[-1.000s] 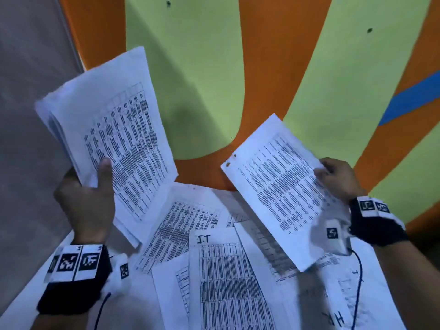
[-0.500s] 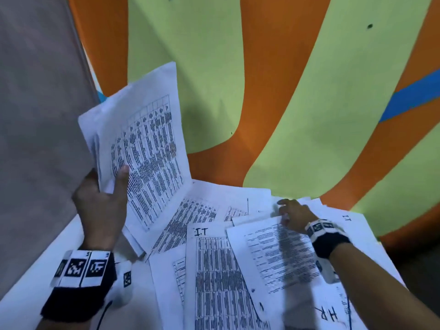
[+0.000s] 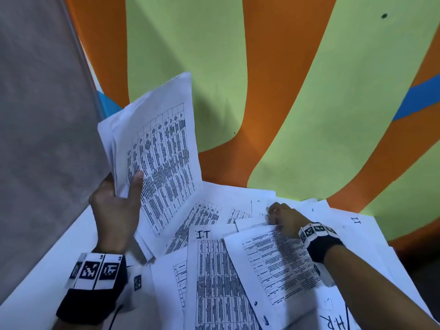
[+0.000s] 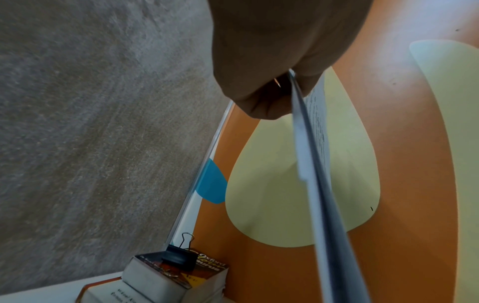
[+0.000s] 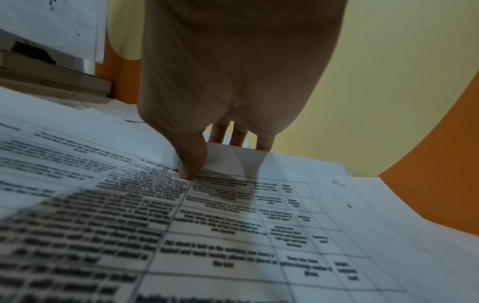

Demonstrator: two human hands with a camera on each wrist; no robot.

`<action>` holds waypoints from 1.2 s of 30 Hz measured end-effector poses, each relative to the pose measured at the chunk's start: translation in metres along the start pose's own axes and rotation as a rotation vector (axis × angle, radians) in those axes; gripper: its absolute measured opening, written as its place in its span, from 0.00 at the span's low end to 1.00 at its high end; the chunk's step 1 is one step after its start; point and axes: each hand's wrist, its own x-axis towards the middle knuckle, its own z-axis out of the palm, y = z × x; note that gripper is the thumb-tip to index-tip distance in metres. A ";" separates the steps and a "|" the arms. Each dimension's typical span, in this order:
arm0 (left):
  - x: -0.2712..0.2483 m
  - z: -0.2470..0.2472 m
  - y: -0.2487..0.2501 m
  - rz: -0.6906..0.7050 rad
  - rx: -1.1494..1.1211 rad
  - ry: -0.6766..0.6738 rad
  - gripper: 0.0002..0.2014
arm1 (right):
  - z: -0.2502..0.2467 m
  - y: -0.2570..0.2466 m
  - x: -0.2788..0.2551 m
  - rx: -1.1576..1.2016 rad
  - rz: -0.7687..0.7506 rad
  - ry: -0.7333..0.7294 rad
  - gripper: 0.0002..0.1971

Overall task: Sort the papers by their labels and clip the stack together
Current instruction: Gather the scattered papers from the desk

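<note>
My left hand (image 3: 116, 206) grips a raised stack of printed papers (image 3: 162, 158) by its lower corner, thumb on the front. The left wrist view shows that stack (image 4: 318, 184) edge-on below the hand (image 4: 272, 61). My right hand (image 3: 283, 217) is low over the pile on the table, at the far edge of a printed sheet (image 3: 278, 265). In the right wrist view its thumb (image 5: 191, 162) lies on top of that sheet (image 5: 233, 225), and the fingers show through the paper from below. A sheet marked I.T (image 3: 214, 270) lies beside it. A black binder clip (image 4: 178, 259) sits on a book.
Loose sheets cover the white table (image 3: 35, 282), among them one marked HR (image 3: 333, 322) and another marked IT (image 3: 354, 220). A small pile of books (image 4: 155, 283) stands at the back left corner. A grey wall (image 3: 35, 115) lies to the left, an orange and green one behind.
My right hand brought its sheet down from the air onto the pile and stays at its far edge. The left hand's stack shifted rightward in view.
</note>
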 end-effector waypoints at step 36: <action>0.014 -0.022 -0.015 0.002 -0.048 -0.010 0.19 | -0.026 -0.067 -0.099 1.001 0.569 0.190 0.13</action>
